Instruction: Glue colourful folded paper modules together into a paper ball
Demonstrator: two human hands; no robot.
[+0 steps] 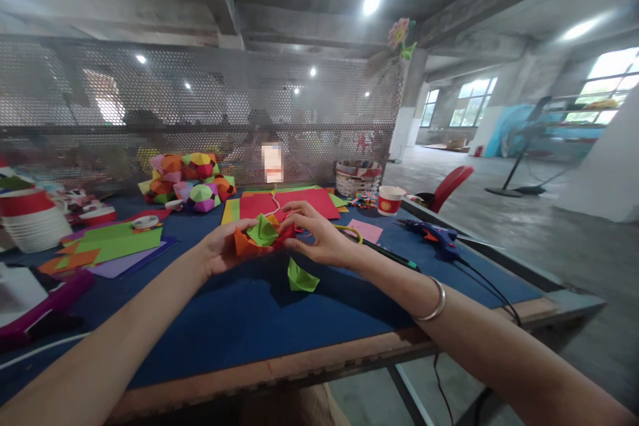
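Observation:
Both my hands hold a folded paper piece (pixel 262 234) made of orange, green and red units, just above the blue table (pixel 210 326). My left hand (pixel 222 247) grips its orange side with fingers closed. My right hand (pixel 319 236) pinches the red side, fingers curled. A loose green folded unit (pixel 301 277) lies on the table just below my right hand.
Red sheets (pixel 299 203) lie behind the hands, green and purple sheets (pixel 117 246) at left. Colourful paper polyhedra (pixel 187 183) stand at the back. A paper cup (pixel 390 200), woven basket (pixel 357 177), blue glue gun (pixel 433 234), scissors (pixel 372 245), stacked cups (pixel 30 219). Mesh screen behind.

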